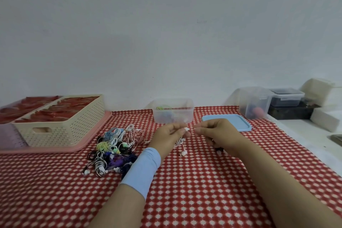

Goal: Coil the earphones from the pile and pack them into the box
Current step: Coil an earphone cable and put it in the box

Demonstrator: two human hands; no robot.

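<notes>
The white earphone set with a thin red-and-white cord (180, 141) is up off the table, gripped in the left hand (169, 135). It sits just in front of the clear plastic box (185, 116) and to the right of the pile of tangled earphones in many colours (114, 146). A few loose loops sag below the palm, and one white earbud (183, 152) dangles under them, close to the red-and-white checked tablecloth (185, 181).

The likeliest failure is the coil springing apart. The loops are slack and held only at the top, so a lighter grip or a tug on the free end would probably let them slide off and unwind. The hanging earbud could also drag on the cloth or swing into the loops and knot them. If the bundle goes into the box this loose, it may snag the coiled sets already lying inside.

The left hand is raised with its fingers curled around the top of the cord, thumb and forefinger pinching a small white piece at the tip. A light-blue wristband (142, 170) circles that forearm. The right hand (216, 133) hovers level with it and very near, fingers bent and fingertips pointing at the left. The cord is too fine here to tell whether the right hand pinches it or holds nothing.

Just right of the box lies a flat blue plastic lid (229, 123). A cream perforated basket (61, 131) stands well off to the left.
</notes>
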